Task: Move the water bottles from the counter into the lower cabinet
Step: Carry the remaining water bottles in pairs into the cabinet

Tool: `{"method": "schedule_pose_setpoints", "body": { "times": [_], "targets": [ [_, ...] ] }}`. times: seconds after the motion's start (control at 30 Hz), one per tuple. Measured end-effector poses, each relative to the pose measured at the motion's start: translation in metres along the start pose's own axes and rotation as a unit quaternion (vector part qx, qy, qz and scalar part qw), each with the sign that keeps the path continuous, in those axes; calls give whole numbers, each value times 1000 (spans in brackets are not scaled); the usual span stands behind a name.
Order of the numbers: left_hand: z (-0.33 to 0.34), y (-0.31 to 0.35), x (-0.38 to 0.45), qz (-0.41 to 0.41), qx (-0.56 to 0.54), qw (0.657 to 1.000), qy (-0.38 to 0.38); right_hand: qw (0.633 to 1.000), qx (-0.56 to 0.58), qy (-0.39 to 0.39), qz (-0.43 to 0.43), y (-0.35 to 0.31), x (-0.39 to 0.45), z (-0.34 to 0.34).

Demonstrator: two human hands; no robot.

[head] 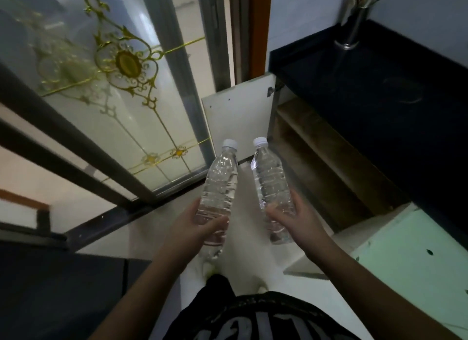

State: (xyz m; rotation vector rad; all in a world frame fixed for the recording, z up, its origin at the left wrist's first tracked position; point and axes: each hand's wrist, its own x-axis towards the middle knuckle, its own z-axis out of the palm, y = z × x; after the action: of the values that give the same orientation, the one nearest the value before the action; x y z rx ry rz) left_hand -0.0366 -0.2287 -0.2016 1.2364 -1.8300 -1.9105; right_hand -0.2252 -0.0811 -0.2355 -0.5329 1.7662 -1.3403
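Two clear plastic water bottles with white caps are held out in front of me above the floor. My left hand [200, 222] grips the lower part of the left bottle [219, 185]. My right hand [295, 217] grips the lower part of the right bottle [269, 180]. Both bottles tilt away from me, caps pointing forward. To the right stands the lower cabinet [326, 160] with both doors swung open, showing a brown shelf inside. The black counter [379, 91] lies above it.
A chrome faucet [354, 18] rises at the back of the counter. One white cabinet door [238, 114] stands open ahead, another pale door [410, 248] at my right. A glass door with gold ornament [121, 86] fills the left. White floor tiles lie underfoot.
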Motion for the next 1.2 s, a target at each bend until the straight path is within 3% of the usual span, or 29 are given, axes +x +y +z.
{"method": "schedule_pose_setpoints", "body": {
  "times": [0.27, 0.57, 0.87, 1.2],
  "targets": [
    [-36, 32, 151, 0, 49, 989, -143, 993, -3, 110, 49, -12, 99, 21],
    [-36, 69, 282, -7, 145, 941, -306, 959, 20, 262, 108, -16, 153, 31],
    [49, 69, 356, -79, 153, 910, -377, 926, 90, 332, 154, 7, 189, -2],
    [120, 45, 449, -114, 199, 894, -386, 899, 83, 364, 229, 55, 285, -57]
  ]
}}
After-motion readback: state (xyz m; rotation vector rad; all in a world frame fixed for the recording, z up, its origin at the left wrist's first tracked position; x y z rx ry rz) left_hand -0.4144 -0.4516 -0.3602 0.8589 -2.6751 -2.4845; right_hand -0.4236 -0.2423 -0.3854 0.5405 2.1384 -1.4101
